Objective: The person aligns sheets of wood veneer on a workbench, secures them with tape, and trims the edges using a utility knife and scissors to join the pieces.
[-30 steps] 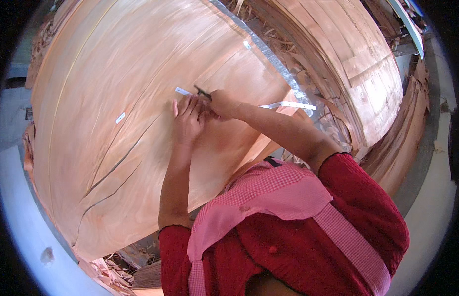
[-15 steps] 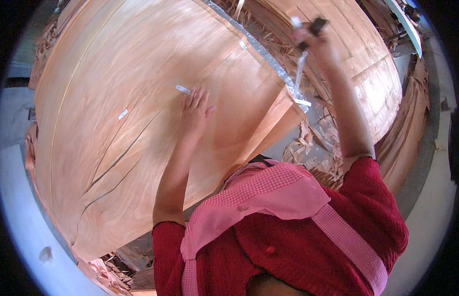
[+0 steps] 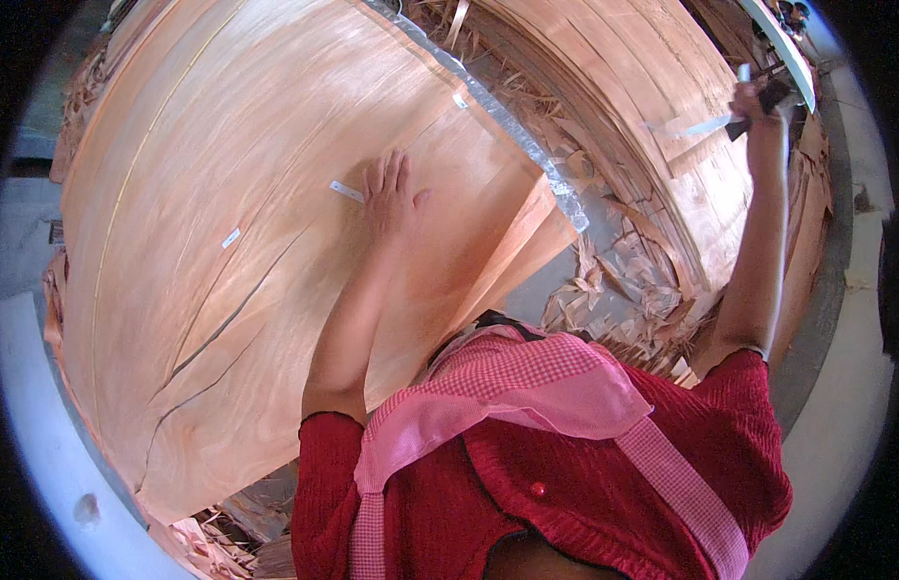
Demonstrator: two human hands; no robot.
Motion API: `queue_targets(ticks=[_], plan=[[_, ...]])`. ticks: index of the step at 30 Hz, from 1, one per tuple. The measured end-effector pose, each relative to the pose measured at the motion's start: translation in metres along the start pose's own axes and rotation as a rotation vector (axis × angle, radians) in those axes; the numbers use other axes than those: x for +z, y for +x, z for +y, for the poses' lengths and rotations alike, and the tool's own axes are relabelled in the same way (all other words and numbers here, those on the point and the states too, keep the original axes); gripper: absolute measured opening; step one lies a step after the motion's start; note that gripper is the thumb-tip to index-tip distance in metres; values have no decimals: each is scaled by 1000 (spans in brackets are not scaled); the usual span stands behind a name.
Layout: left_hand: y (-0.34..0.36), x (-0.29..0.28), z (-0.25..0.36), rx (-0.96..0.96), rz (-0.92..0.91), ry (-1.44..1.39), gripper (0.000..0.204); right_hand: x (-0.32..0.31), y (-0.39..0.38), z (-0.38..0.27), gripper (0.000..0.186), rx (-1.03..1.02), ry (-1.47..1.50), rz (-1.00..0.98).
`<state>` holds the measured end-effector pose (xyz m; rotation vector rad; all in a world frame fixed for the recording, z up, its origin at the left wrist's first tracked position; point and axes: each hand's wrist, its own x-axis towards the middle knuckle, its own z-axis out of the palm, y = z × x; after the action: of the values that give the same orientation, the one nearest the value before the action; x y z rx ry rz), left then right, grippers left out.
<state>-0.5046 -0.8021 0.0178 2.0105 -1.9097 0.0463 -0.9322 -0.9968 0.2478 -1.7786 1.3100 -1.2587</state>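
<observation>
A large sheet of pale wood veneer (image 3: 275, 116) with dark cracks spreads before me. My left hand (image 3: 391, 198) lies flat on it, fingers spread, its fingertips beside a short white tape strip (image 3: 347, 191). More white tape pieces stick to the sheet, one beside a long crack (image 3: 230, 237) and one by its right edge (image 3: 459, 100). Out at the far right, my right hand (image 3: 754, 104) is closed around a dark hand-held tape dispenser (image 3: 776, 94). A loose white tape strip (image 3: 706, 127) trails leftward from it. The fingers are partly hidden by the tool.
Right of the sheet stands a curved stack of veneer (image 3: 652, 72). Torn veneer scraps (image 3: 619, 290) lie on the floor between the two. Clear plastic film (image 3: 527, 135) runs under the sheet's right edge. More scraps (image 3: 213, 546) lie at the lower left.
My right hand has swung right with the dispenser, away from the sheet. The white strip at the sheet's right corner no longer shows there. My left hand stays on the veneer.
</observation>
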Motion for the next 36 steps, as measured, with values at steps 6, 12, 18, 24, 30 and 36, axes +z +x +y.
queue_targets(ticks=[6,12,18,24,30,36], plan=[[27,-10,1,-79,97,-3,43,111,-5,41,18,-103,-230,-299],[-19,-38,-41,-464,169,-187,22,213,-29,43,21,269,63,-532],[-15,-29,-79,-605,162,-150,17,337,-62,3,27,195,26,-1023],[2,-44,-103,-405,-152,-215,14,404,-61,52,28,483,201,-931],[6,-52,-114,-320,-356,-193,11,407,-63,59,27,625,369,-882],[-3,-44,-124,-327,-183,-361,13,406,-64,64,28,671,559,-888]])
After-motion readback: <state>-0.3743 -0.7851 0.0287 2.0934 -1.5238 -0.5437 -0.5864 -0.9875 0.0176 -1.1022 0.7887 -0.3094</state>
